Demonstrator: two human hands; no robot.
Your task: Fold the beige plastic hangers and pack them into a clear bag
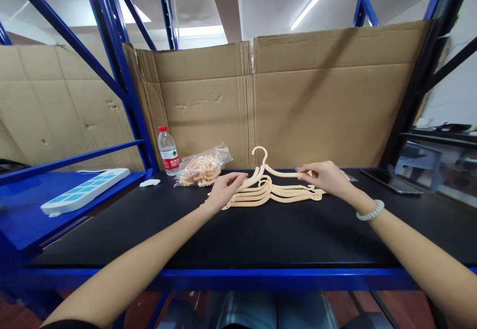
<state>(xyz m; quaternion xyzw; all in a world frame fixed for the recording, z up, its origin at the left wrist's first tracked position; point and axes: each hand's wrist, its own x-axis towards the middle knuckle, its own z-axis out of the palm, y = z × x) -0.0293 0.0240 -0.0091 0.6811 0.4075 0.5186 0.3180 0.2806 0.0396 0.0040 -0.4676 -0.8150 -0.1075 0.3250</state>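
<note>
A cream clothes hanger (280, 173) is held up between my two hands, its hook pointing upward. My left hand (225, 188) pinches its left arm, and my right hand (325, 177) grips its right arm near the end. Just below lies a stack of several matching hangers (251, 202) on the black tabletop (238, 239), their hooks bunched toward the middle. The left end of the held hanger is partly hidden behind my left fingers.
Behind my left hand sits a clear plastic bag (203, 167) of peach-coloured pieces. A water bottle (168, 151) with a red cap stands near a white scrap (149, 183). A dark flat device (391, 181) lies far right. Cardboard panels (328, 100) close off the back.
</note>
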